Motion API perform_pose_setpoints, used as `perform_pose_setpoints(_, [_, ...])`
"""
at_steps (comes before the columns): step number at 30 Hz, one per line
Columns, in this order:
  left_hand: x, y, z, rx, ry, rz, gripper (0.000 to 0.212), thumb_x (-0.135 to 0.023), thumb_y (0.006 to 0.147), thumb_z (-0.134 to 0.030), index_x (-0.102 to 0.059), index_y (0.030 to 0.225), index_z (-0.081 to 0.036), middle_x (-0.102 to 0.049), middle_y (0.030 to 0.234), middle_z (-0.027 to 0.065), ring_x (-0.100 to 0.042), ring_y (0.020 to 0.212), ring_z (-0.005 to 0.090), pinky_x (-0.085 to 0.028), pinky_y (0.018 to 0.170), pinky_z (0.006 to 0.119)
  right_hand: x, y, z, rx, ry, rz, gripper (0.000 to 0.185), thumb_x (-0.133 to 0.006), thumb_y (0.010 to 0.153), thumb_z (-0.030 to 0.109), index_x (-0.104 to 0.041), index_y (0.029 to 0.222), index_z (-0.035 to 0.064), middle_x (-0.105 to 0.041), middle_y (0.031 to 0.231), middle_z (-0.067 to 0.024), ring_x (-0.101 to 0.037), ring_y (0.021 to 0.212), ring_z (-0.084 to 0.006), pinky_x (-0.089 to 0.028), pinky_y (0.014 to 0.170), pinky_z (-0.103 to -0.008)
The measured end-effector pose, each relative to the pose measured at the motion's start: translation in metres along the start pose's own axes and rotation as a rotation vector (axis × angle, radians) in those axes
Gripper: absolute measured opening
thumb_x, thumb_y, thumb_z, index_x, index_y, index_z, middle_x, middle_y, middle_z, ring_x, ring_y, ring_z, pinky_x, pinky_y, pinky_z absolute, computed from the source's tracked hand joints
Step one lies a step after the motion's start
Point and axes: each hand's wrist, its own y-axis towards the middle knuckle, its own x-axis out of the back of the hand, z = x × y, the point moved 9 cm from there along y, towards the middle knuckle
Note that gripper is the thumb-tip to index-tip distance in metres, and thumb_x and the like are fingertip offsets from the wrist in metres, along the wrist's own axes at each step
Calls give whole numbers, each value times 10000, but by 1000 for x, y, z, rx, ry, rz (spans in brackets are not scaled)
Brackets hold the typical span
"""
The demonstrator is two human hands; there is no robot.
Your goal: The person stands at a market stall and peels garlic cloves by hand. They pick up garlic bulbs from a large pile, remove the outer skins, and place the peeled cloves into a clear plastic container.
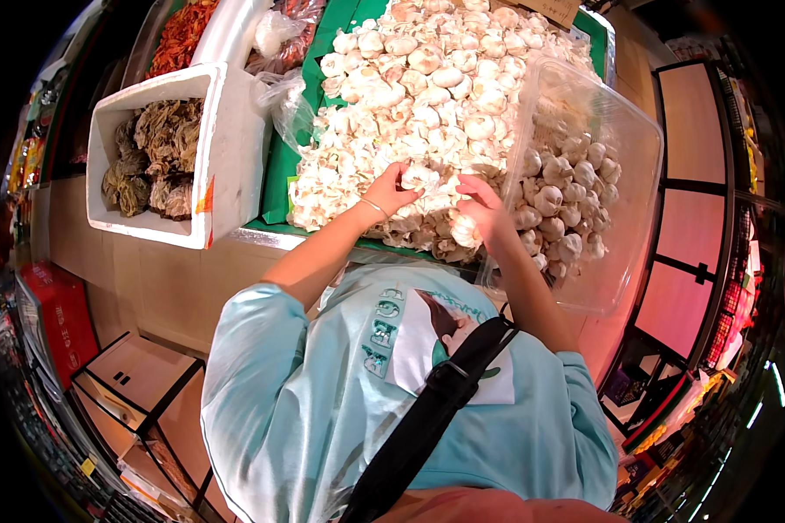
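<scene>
My left hand [387, 194], with a thin bracelet at the wrist, has its thumb and forefinger around a white garlic bulb [421, 176]. Just to the right, my right hand [484, 208] reaches in with its fingers bent toward that bulb. Another garlic bulb [466, 231] shows close beside the right palm; whether the hand grips it or it rests on the heap, I cannot tell. Both hands are over a large pile of garlic [425, 118] and loose papery skins [330, 189] in a green-lined display bin [276, 176].
A clear plastic tub [634, 216] of garlic bulbs [569, 189] leans at the bin's right side. At the left stands a white foam box [239, 150] of dried brown bundles [167, 137]. Plastic bags [291, 108] lie behind it. A cardboard sign [556, 10] is at the back.
</scene>
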Motion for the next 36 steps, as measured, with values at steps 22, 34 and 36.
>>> perform_pose_setpoints(22, [29, -28, -63, -23, -452, -54, 429, -522, 739, -29, -397, 1149, -30, -532, 963, 41, -511, 832, 102, -433, 691, 214, -34, 0, 30, 79, -1073, 56, 692, -578, 707, 273, -205, 1264, 100, -409, 1130, -178, -521, 883, -277, -416, 753, -335])
perform_pose_setpoints(34, [-4, -27, -73, -194, -262, 133, 421, -510, 766, -37, -380, 1163, 11, -491, 1059, 61, -477, 944, 125, -397, 800, 249, -46, 11, 24, 127, -24, 192, 468, -561, 749, 77, -345, 1158, 7, -486, 1007, -50, -464, 895, -105, -388, 775, -239])
perform_pose_setpoints(36, [-6, -26, -79, -219, -204, 139, 418, -509, 765, -32, -385, 1162, 9, -492, 1056, 64, -479, 939, 123, -405, 787, 246, -47, 7, 29, 176, 43, 185, 446, -555, 749, 61, -356, 1144, 0, -486, 1006, -49, -468, 888, -103, -390, 774, -236])
